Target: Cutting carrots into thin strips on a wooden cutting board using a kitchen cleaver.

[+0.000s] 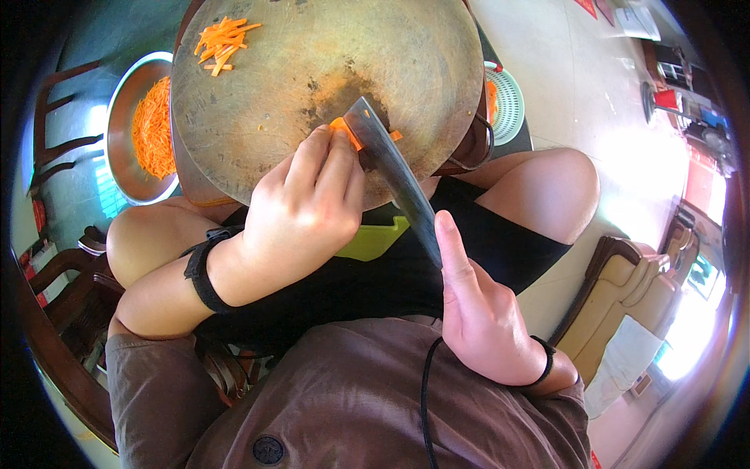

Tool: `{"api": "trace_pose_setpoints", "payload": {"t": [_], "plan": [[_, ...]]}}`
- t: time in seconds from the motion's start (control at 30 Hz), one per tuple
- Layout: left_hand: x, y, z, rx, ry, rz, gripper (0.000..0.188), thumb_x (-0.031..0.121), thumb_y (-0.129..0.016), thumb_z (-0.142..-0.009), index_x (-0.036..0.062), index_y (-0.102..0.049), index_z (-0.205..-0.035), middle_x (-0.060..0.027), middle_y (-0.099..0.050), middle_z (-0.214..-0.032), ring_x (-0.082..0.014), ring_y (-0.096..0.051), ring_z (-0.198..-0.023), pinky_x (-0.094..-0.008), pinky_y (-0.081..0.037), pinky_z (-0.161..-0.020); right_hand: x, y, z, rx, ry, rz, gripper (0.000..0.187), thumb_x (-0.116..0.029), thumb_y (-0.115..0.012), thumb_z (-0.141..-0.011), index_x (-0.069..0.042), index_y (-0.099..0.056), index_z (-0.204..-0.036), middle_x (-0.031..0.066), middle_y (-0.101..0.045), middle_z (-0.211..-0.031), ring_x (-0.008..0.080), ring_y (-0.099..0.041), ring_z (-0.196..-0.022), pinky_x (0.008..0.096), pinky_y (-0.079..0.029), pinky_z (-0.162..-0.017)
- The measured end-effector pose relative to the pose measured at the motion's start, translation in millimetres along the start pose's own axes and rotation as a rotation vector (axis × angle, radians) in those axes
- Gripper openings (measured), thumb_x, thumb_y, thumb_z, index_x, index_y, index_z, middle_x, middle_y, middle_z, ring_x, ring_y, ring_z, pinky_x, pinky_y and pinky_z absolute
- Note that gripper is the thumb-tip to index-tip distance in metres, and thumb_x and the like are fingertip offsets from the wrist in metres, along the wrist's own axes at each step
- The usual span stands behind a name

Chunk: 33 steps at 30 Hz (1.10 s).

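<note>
My left hand (308,203) presses down on an orange carrot piece (344,131) at the near edge of a round wooden chopping board (312,70). My right hand (480,305) grips a cleaver (391,168) with the index finger laid along the blade; the blade rests against the carrot piece right beside my left fingers. A small pile of carrot strips (223,39) lies at the far left of the board.
A metal bowl (125,148) with shredded carrot stands left of the board. A white-green strainer basket (508,102) sits to the right. My knees are under the board. A wooden chair (55,141) is at left, a tan sofa (633,297) at right.
</note>
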State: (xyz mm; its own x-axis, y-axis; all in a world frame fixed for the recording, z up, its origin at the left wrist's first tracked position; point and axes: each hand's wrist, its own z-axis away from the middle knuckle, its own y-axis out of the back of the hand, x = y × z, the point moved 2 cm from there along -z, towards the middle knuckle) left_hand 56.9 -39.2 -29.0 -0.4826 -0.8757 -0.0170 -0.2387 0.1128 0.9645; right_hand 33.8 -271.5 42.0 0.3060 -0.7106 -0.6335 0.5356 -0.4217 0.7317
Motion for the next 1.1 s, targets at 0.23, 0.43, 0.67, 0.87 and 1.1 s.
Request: {"api": "trace_pose_setpoints", "payload": {"t": [0.23, 0.43, 0.67, 0.87, 1.1], "plan": [[-1, -2, 0, 0.047, -0.009, 0.022, 0.035, 0.012, -0.069, -0.07, -0.0065, -0.076, -0.099, -0.0183, -0.073, -0.112, -0.0301, -0.07, -0.111, -0.0298, -0.063, -0.08, -3, -7, 2, -0.021, -0.001, 0.091, 0.095, 0.008, -0.065, -0.085, -0.014, -0.036, -0.173, 0.0078, -0.052, -0.073, 0.0246, -0.058, -0.052, 0.0402, -0.054, -0.052], [-1, -3, -2, 0.045, -0.002, 0.042, 0.032, 0.014, -0.069, -0.071, -0.0044, -0.076, -0.095, -0.0186, -0.073, -0.112, -0.03, -0.071, -0.112, -0.0299, -0.063, -0.079, -12, -23, -23, -0.013, 0.021, 0.294, 0.091, 0.001, -0.066, -0.088, -0.017, -0.037, -0.173, 0.0054, -0.049, -0.071, 0.0187, -0.054, -0.048, 0.0342, -0.053, -0.047], [-1, -2, 0, 0.073, 0.003, 0.03, 0.032, 0.014, -0.069, -0.071, -0.0043, -0.077, -0.095, -0.0179, -0.073, -0.112, -0.029, -0.071, -0.108, -0.0293, -0.063, -0.077, -7, -19, -6, -0.034, -0.008, 0.316, 0.091, 0.001, -0.066, -0.088, -0.018, -0.037, -0.173, 0.0058, -0.048, -0.07, 0.0198, -0.054, -0.047, 0.0358, -0.053, -0.047], [4, -3, 8, -0.076, 0.037, 0.031, 0.044, 0.009, -0.07, -0.078, -0.0096, -0.073, -0.118, -0.019, -0.07, -0.124, -0.0279, -0.072, -0.114, -0.0323, -0.065, -0.084, -2, -4, 3, -0.033, -0.057, 0.113, 0.096, 0.01, -0.062, -0.087, -0.014, -0.031, -0.174, 0.0108, -0.055, -0.074, 0.0308, -0.061, -0.054, 0.0451, -0.056, -0.055], [6, -6, 12, -0.036, 0.032, -0.021, 0.047, 0.008, -0.068, -0.083, -0.0114, -0.069, -0.125, -0.0222, -0.069, -0.129, -0.0305, -0.074, -0.118, -0.0328, -0.065, -0.088, 1, -2, 3, 0.014, -0.032, -0.026, 0.092, 0.014, -0.058, -0.091, -0.01, -0.028, -0.175, 0.0158, -0.059, -0.078, 0.0363, -0.065, -0.061, 0.0489, -0.056, -0.059]]}}
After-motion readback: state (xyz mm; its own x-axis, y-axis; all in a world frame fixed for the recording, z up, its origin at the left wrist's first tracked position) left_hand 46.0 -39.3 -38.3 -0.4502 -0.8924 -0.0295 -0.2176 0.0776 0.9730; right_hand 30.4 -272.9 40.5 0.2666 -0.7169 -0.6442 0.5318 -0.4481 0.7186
